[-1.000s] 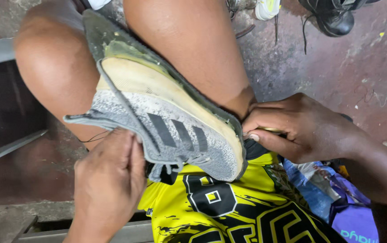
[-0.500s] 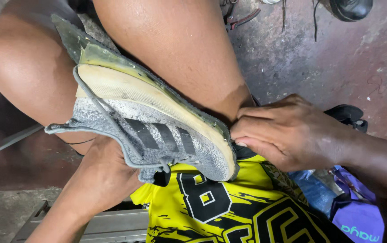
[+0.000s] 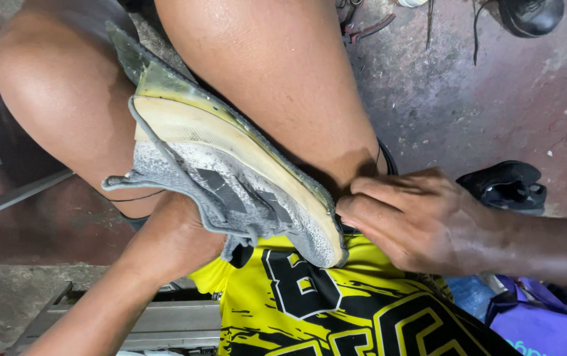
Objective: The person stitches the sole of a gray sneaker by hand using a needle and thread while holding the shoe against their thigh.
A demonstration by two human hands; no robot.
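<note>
A worn grey knit sneaker (image 3: pixel 230 191) with a pale, dirty sole (image 3: pixel 230 142) lies on its side, clamped between my bare knees, its toe pointing down and to the right. My left hand (image 3: pixel 178 240) comes from below and goes into the shoe's opening, so its fingers are hidden inside. My right hand (image 3: pixel 415 221) comes from the right with its fingers curled tight and pressed against the toe where sole and upper meet. A thin dark thread (image 3: pixel 135 198) trails from the heel side. What the right fingertips pinch is hidden.
A yellow and black jersey (image 3: pixel 336 310) covers my lap below the shoe. A black shoe (image 3: pixel 507 188) lies on the concrete floor at the right, another (image 3: pixel 530 14) at the top right, near pliers (image 3: pixel 362 26). A purple bag (image 3: pixel 540 326) sits at the lower right, a metal rail (image 3: pixel 165 323) below.
My left hand has slid from gripping the outside of the upper to inside the shoe. The right hand stays pressed at the toe. The camera view has shifted slightly.
</note>
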